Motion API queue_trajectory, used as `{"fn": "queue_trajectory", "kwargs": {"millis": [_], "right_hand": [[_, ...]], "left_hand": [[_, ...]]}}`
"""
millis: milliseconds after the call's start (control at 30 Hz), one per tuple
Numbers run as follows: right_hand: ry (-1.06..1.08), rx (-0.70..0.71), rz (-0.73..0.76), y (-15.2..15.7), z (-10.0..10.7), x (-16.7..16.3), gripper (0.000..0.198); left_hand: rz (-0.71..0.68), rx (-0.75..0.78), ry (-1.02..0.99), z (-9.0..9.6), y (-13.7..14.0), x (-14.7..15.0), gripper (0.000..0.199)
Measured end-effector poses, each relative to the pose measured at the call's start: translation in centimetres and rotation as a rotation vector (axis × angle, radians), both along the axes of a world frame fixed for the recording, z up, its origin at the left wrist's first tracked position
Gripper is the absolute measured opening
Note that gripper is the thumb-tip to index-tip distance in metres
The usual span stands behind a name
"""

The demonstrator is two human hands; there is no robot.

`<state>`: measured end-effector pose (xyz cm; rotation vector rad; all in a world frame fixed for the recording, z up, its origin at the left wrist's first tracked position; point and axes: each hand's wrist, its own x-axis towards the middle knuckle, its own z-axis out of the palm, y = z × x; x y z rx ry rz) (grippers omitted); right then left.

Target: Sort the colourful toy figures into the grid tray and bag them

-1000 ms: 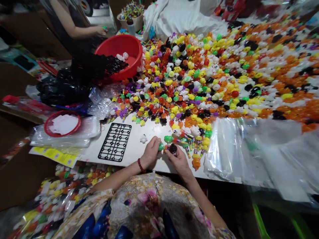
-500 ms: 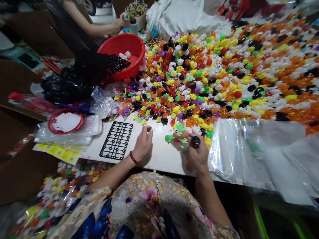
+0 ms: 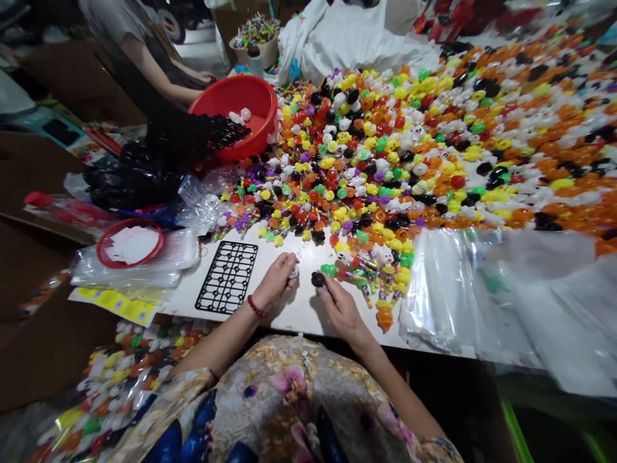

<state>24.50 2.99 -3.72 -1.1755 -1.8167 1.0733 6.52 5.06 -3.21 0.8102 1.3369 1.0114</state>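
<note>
My left hand, with a red bead bracelet at the wrist, is over the white tabletop, fingers pinched on a small white piece. Close by on its right, my right hand is closed round a small black plastic toy, whose lower part the fingers hide. Beside the right hand lies a small group of toy-topped sticks with striped, colourful stems, among them a green one and an orange one. To the left of my left hand, a black plastic grid lies flat.
A heap of colourful plastic toys spreads across the table. Clear plastic bags lie at right. At left are a red basket and more bags. A large red basin stands farther back, near another person.
My right hand has moved left with the black toy, away from the toy-topped sticks and closer to my left hand. The white piece now shows in my left fingers. The other person's arm has lowered.
</note>
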Motion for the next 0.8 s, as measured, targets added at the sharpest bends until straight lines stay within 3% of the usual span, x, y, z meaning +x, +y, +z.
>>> {"fn": "queue_trajectory", "kwargs": {"millis": [233, 333, 433, 600, 800], "right_hand": [[-0.180, 0.275, 0.025, 0.0, 0.0, 0.2, 0.039], [-0.302, 0.339, 0.023, -0.3, -0.3, 0.3, 0.040], [-0.405, 0.381, 0.015, -0.5, -0.4, 0.5, 0.039], [-0.409, 0.328, 0.029, -0.6, 0.1, 1.0, 0.037], [-0.222, 0.197, 0.025, -0.6, 0.5, 0.9, 0.032]], "left_hand": [[0.035, 0.155, 0.402, -0.1, -0.8, 1.3, 0.079], [0.037, 0.296, 0.574, -0.5, -0.9, 1.8, 0.075], [-0.001, 0.430, 0.693, -0.5, -1.0, 2.2, 0.059], [-0.094, 0.417, 0.747, 0.2, -1.3, 2.6, 0.032], [-0.013, 0.340, 0.629, 0.8, -1.4, 2.8, 0.042]]}}
